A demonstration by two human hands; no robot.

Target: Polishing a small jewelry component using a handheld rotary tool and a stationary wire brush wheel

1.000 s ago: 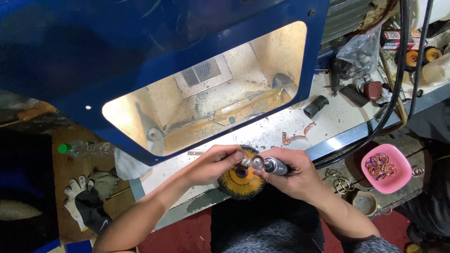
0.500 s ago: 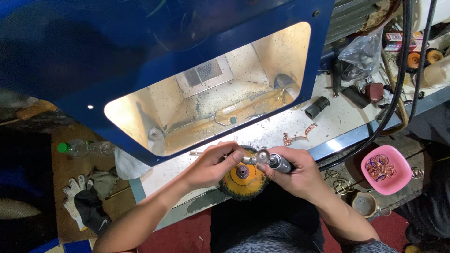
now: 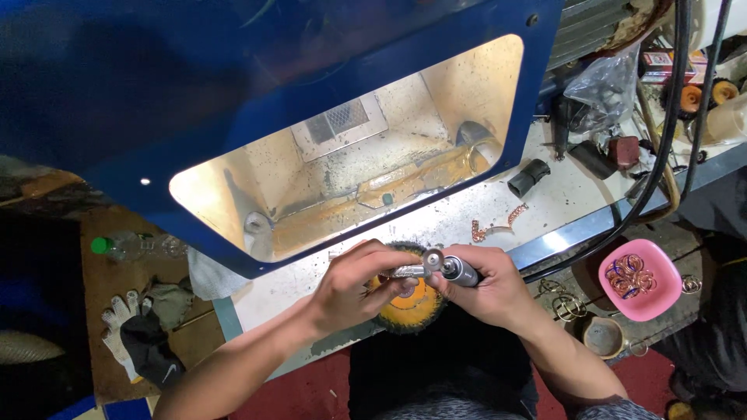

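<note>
We see white dusty surface (image 3: 436, 222) running under blue hood opening. On it: copper-coloured bracelet pieces (image 3: 496, 224) near front edge, black cylinder (image 3: 528, 177) further right, dark red block (image 3: 624, 151), clear plastic bag (image 3: 607, 78). Lower wooden shelf (image 3: 97, 311) at left carries work gloves (image 3: 140, 334), green-capped bottle (image 3: 117, 246).

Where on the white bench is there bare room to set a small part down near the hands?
The bare strip of white bench runs between the lit cabinet opening and the copper pieces. Another patch lies left of the left hand, beside the cloth. The far right, around the plastic bag and black cables, is crowded.
</note>
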